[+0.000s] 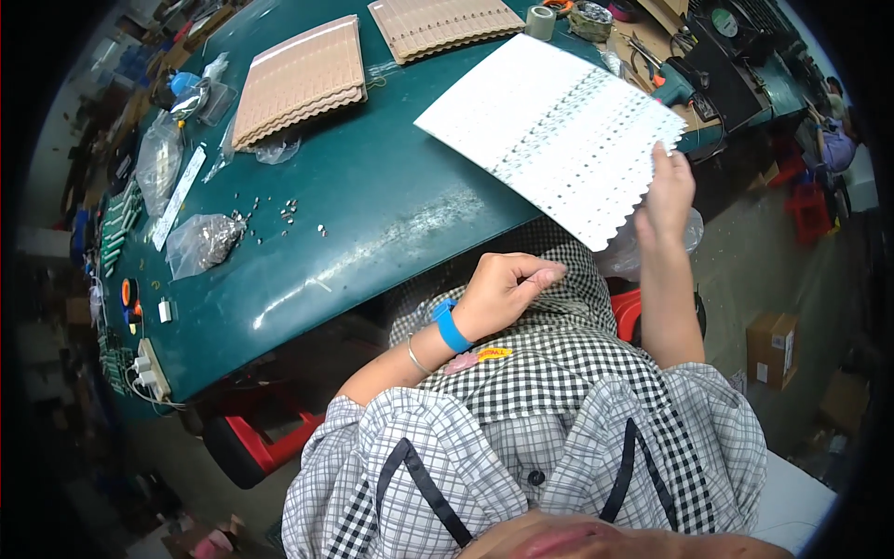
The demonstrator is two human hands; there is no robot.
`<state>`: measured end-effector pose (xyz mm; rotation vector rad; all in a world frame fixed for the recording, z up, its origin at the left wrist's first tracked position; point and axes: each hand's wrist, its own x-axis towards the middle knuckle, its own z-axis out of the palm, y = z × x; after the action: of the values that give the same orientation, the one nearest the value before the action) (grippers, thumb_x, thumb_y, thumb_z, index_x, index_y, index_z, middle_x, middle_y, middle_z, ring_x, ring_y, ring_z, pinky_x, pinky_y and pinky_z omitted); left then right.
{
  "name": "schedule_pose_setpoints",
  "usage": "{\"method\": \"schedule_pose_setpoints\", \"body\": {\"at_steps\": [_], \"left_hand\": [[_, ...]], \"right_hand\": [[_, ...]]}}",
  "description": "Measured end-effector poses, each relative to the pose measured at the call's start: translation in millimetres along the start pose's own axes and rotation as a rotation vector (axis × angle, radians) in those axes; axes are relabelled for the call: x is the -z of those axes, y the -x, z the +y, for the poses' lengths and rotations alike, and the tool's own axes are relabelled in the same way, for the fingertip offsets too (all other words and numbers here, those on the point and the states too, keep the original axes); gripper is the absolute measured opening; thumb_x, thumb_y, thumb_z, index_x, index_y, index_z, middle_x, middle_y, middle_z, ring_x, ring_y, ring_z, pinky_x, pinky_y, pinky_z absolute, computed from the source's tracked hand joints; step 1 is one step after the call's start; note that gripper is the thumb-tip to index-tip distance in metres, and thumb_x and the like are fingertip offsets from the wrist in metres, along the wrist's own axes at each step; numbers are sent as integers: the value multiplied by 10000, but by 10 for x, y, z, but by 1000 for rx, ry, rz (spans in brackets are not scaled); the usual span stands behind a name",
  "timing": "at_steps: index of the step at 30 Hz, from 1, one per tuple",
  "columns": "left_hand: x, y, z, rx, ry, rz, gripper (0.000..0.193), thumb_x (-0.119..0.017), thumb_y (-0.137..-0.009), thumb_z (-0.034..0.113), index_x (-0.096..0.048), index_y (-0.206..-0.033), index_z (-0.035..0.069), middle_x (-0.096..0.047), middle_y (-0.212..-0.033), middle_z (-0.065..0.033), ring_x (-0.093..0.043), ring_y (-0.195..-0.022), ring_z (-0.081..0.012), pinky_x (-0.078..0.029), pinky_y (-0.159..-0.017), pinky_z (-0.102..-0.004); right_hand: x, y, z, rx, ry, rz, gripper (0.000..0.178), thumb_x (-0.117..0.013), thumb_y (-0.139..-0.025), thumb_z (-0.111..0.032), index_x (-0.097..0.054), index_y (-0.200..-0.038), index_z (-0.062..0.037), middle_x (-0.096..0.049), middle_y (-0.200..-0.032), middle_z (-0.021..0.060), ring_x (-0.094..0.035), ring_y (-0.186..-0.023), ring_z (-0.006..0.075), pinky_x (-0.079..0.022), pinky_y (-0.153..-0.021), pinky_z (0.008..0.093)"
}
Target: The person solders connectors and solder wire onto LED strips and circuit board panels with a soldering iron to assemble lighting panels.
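Observation:
A white panel (549, 130) with rows of small dark holes and a toothed right edge lies at a slant, partly on the green table and overhanging its front edge. My right hand (669, 196) grips it by the toothed edge, the thumb hidden in part. My left hand (507, 293) hovers over my lap, below the table edge and apart from the panel. Its fingers are curled, with thumb and forefinger pressed together. Whatever they may hold is too small or hidden to make out.
Tan wavy-edged stacks (303, 79) lie at the back of the green table (372, 205). A clear bag of small metal parts (203, 244) and loose pieces (289, 212) are at left. Tape (540, 22) and a green power drill (672, 86) stand far right. A power strip (152, 368) sits at the left corner.

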<state>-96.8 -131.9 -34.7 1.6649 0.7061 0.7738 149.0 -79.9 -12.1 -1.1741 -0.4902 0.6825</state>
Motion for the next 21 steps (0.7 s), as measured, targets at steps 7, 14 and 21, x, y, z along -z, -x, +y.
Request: {"method": "schedule_pose_setpoints", "body": {"at_steps": [7,14,21], "left_hand": [[87,101,-136,284,326,147,258,-618,-970,185,-713,-1044,-43,-619,-711,27,-458,-629,-25,-415,-554,-222],[245,210,-98,343,392,408,130,-723,-861,49,-719,-949,-47,-676,-785,-10,-554,-650,-34,-430,-584,-178],[838,359,-106,496,423,446,107,-662,-913,64,-643,-993,-5,-592,-740,63,-425,-548,24,-279,-467,-151]], "right_hand": [[-188,428,328,-178,-5,17,167,-533,-1008,-184,-568,-989,-21,-620,-757,15,-531,-536,52,-391,-435,211],[-286,740,345,-365,12,-80,228,-507,-1025,-301,-469,-944,-91,-494,-671,-13,-423,-450,52,-286,-366,192],[200,524,378,-371,293,-571,367,-545,-1003,-323,-628,-913,22,-679,-740,120,-537,-506,85,-405,-447,206]]}}
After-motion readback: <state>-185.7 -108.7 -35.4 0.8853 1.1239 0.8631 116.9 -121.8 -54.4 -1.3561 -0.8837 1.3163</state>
